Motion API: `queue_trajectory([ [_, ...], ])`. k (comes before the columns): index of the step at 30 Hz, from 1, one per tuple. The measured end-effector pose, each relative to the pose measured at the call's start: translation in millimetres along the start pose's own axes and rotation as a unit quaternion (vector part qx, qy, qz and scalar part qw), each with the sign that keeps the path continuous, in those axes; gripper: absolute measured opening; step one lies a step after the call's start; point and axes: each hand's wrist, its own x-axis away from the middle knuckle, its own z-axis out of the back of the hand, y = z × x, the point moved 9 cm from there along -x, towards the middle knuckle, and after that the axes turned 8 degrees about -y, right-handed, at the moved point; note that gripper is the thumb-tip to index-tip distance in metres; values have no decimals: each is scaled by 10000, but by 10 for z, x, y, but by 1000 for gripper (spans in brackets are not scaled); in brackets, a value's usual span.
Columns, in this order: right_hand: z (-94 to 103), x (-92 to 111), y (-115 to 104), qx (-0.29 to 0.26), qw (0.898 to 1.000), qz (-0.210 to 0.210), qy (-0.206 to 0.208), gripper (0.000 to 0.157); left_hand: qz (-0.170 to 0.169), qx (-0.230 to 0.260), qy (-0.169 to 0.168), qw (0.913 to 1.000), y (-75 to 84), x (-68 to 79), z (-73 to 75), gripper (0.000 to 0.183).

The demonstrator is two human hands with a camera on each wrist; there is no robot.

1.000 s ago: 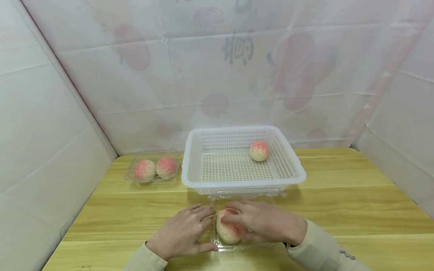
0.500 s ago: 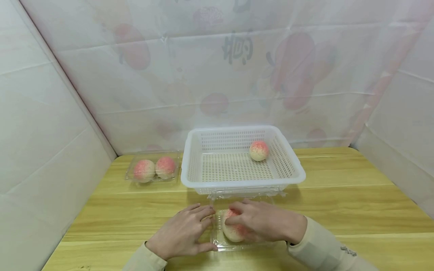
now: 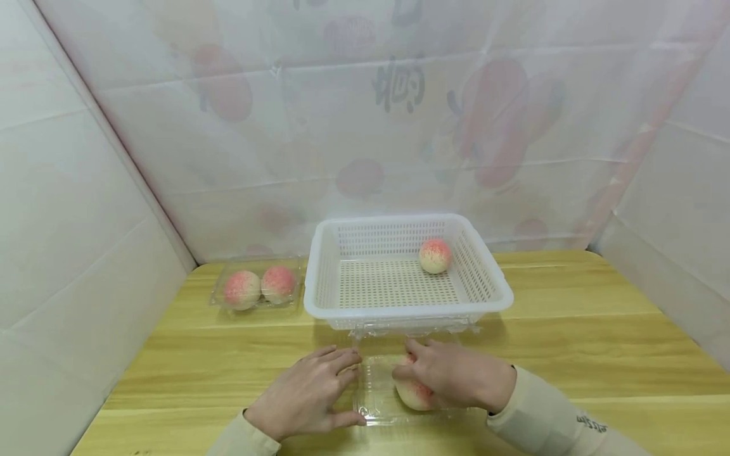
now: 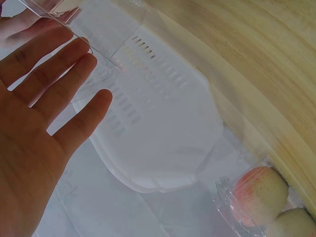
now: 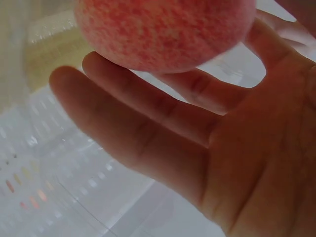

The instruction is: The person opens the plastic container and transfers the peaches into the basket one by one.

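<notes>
My right hand (image 3: 459, 375) grips a pink and cream peach (image 3: 413, 395) in the right half of an open clear plastic clamshell box (image 3: 376, 386). In the right wrist view, the peach (image 5: 168, 34) lies against the fingers (image 5: 143, 123), with the thumb on its other side. At the box's left edge rests my left hand (image 3: 310, 394), fingers spread and fairly straight. The left wrist view shows those fingers (image 4: 84, 123) beside the clear plastic wall. The lid, folded back, reaches the white basket's front. My right hand hides part of the peach and the box's right side.
A white perforated basket (image 3: 323, 304) stands just behind the box, with one peach (image 3: 435, 256) at its right inside. To its left sits a clear box (image 3: 217, 297) holding two peaches (image 3: 242, 290). Fabric walls enclose the wooden table (image 3: 599, 354) at the back and sides.
My right hand has moved the peach rightward inside the clear box, from its left side to its right half. My left hand has stayed at the box's left edge.
</notes>
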Motion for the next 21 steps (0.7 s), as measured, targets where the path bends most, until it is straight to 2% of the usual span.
queue_trajectory([
  [8,-102,-21,38,-146,9998,-32,-127,49,-5,21,-13,10000,7,-6,-6,57],
  [15,-224,-68,65,-285,9986,-138,-413,56,1,56,-35,10000,20,-12,-4,56],
  [21,-196,-68,54,-174,9996,123,-186,51,7,77,-56,10000,13,-8,4,56],
])
